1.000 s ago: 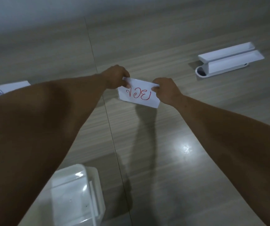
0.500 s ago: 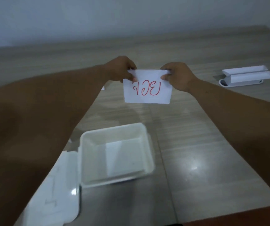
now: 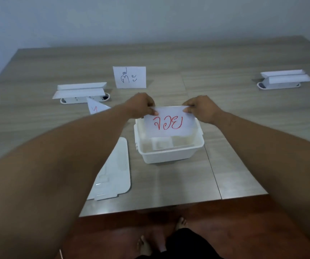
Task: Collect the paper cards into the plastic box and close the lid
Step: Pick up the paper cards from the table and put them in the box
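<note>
The grip is a two-handed pinch: the left hand [image 3: 142, 105] and the right hand [image 3: 202, 109] each clamp thumb and fingers on an upper corner of a flat white paper card [image 3: 169, 123] with red handwritten characters. The card hangs upright, facing the person, its lower edge dipping just inside the open top of the plastic box [image 3: 169, 152]. The box is a white, translucent, rectangular tub with rounded corners and a thick rim, standing on the bench [image 3: 225, 174], whose top is smooth grey wood grain with a slight sheen and thin seams. Just left of the box lies its lid [image 3: 116, 171], a flat white plastic panel with rounded corners, partly hidden by the left forearm. Farther back, a second card [image 3: 129, 77] with dark writing stands upright, and a third card [image 3: 96, 108] with a red mark shows only a corner behind the left arm. Two long white socket units sit on the bench, one at back left [image 3: 80, 92] and one at far right [image 3: 285, 79], each with raised angular flaps.
</note>
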